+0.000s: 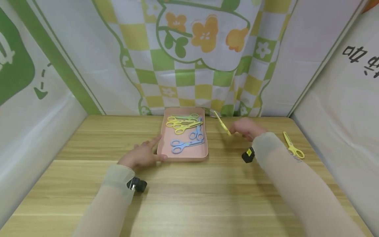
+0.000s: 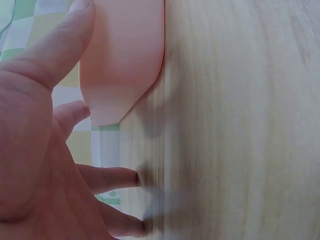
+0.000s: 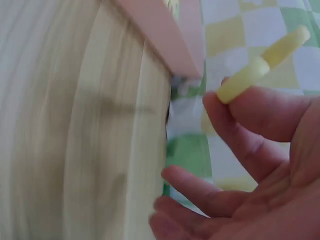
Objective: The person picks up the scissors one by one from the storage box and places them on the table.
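A pink tray (image 1: 165,144) on the wooden table holds several scissors: blue scissors (image 1: 183,145) at its near end, more blue ones (image 1: 198,131) at its right side, yellow and green ones farther back. My left hand (image 1: 140,155) touches the tray's left side and near corner with thumb and index finger, the other fingers spread; the left wrist view shows the hand (image 2: 55,135) by the tray (image 2: 125,50). Right of the tray, my right hand (image 1: 245,128) pinches yellow scissors (image 1: 222,123) above the table; in the right wrist view thumb and index finger of the hand (image 3: 250,150) hold their handle (image 3: 242,80).
Another pair of yellow scissors (image 1: 293,147) lies on the table at the right, beyond my right forearm. A patterned curtain (image 1: 189,79) hangs behind the table's back edge, with a small clear wrapper-like item (image 1: 212,113) by the tray's back right corner.
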### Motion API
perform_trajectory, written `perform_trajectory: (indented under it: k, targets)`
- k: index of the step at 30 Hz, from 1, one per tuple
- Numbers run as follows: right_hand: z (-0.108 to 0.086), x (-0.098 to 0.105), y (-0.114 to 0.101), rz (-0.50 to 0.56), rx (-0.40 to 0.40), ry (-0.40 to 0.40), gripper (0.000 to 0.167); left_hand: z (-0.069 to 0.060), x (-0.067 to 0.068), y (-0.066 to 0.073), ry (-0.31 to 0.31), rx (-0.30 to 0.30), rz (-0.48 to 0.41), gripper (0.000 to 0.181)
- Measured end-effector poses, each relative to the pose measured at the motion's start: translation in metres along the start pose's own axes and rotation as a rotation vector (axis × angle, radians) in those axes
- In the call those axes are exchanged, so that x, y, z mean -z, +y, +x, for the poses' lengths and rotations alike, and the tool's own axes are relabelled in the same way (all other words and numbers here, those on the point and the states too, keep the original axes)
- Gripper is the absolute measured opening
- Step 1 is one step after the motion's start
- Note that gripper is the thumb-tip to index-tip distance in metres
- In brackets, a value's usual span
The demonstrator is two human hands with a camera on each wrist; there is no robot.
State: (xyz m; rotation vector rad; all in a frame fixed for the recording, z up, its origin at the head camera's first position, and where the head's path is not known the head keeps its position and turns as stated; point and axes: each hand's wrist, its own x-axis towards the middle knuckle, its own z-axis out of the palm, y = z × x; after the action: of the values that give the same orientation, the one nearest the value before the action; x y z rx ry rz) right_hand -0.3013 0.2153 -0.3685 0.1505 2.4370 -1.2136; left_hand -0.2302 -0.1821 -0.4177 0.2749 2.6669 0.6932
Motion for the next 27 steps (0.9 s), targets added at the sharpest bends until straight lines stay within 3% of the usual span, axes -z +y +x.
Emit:
perform_trajectory:
  k: [3,5,10,12,18,27]
  targets:
    - [-0.004,0.011,0.006,-0.192,0.043,0.083,0.025,0.001,-0.001,-0.001,-0.003,0.005,0.006,0.102]
    - [-0.007,0.016,0.01,-0.383,0.112,0.114,0.008,0.001,-0.001,-0.002,-0.004,0.007,0.013,0.102]
    - [-0.013,0.02,0.023,-0.651,0.137,0.166,0.023,0.001,-0.001,-0.001,0.0,-0.004,0.008,0.1]
    - [-0.014,0.019,0.028,-0.662,0.094,0.166,0.024,0.0,-0.001,0.0,0.0,-0.002,0.001,0.1]
    - [-0.015,0.014,0.034,-0.778,0.098,0.124,0.027,0.0,0.0,0.0,-0.004,0.017,-0.009,0.101]
    - [-0.017,0.007,0.028,-0.813,0.063,0.082,0.017,0.001,0.0,0.0,-0.007,0.018,0.016,0.099]
